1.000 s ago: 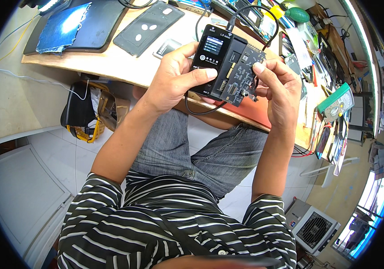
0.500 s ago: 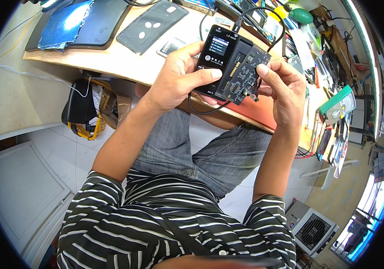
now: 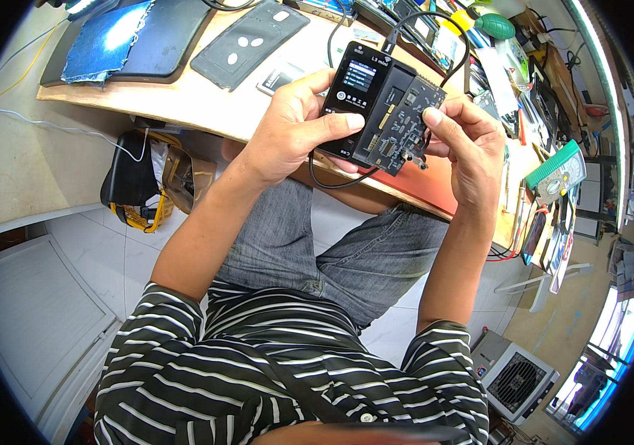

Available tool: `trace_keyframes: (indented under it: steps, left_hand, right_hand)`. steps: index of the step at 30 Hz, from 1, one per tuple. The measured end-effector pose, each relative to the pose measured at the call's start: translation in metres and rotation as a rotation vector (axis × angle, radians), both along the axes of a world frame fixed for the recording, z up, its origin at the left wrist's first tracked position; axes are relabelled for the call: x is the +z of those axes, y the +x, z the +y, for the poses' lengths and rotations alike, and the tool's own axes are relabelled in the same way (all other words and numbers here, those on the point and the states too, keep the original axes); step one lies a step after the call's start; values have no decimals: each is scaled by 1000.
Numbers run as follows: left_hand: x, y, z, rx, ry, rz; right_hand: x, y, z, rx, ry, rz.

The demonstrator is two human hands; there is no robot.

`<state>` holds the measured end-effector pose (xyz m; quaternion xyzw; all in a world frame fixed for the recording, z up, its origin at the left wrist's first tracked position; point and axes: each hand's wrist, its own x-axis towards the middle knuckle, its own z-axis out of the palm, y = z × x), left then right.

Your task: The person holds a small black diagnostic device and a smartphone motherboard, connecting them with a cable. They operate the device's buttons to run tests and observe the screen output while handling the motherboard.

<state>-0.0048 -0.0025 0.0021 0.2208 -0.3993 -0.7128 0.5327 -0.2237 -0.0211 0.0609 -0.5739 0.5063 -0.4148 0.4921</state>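
Note:
My left hand (image 3: 294,126) is closed around a black handheld tester (image 3: 346,104) with a small lit screen, its thumb lying over the lower face of the device. Joined along the tester's right side is a black circuit board (image 3: 404,126) with small chips and connectors. My right hand (image 3: 469,144) pinches the board's right edge between thumb and fingers; some of those fingertips are hidden behind it. A black cable (image 3: 467,44) arcs from the tester's top end, and another black cable loops below the device.
On the wooden bench (image 3: 161,115) lie a dark phone back cover (image 3: 250,44) and a blue cloth (image 3: 105,41) on a dark flat device. Tools and parts crowd the right side, with a green air blower (image 3: 496,27) and a green-cased analog multimeter (image 3: 556,172). An orange-red mat (image 3: 428,182) lies below the board.
Both hands keep their hold on the tester and board. Everything sits almost exactly where it was, with only a very slight shift to the left.

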Motion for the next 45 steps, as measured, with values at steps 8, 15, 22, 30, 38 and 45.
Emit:
trace_keyframes:
  steps: [8, 15, 22, 30, 38, 45]
  left_hand:
    - [-1, -1, -1, 7, -17, -31]
    - [0, 0, 0, -5, -8, -13]
    - [2, -1, 0, -3, -18, -48]
    - [1, -2, 1, 20, -23, -29]
    - [-2, -3, 0, 19, -41, -30]
    - [-2, -3, 1, 28, -41, -16]
  right_hand:
    - [0, -3, -1, 35, 12, -74]
    - [-3, -4, -1, 32, 3, -71]
    - [-2, -3, 1, -16, 28, -32]
    - [-1, 2, 3, -57, 27, -39]
    - [-2, 5, 2, -61, 24, -12]
    - [-6, 12, 1, -66, -5, 24]
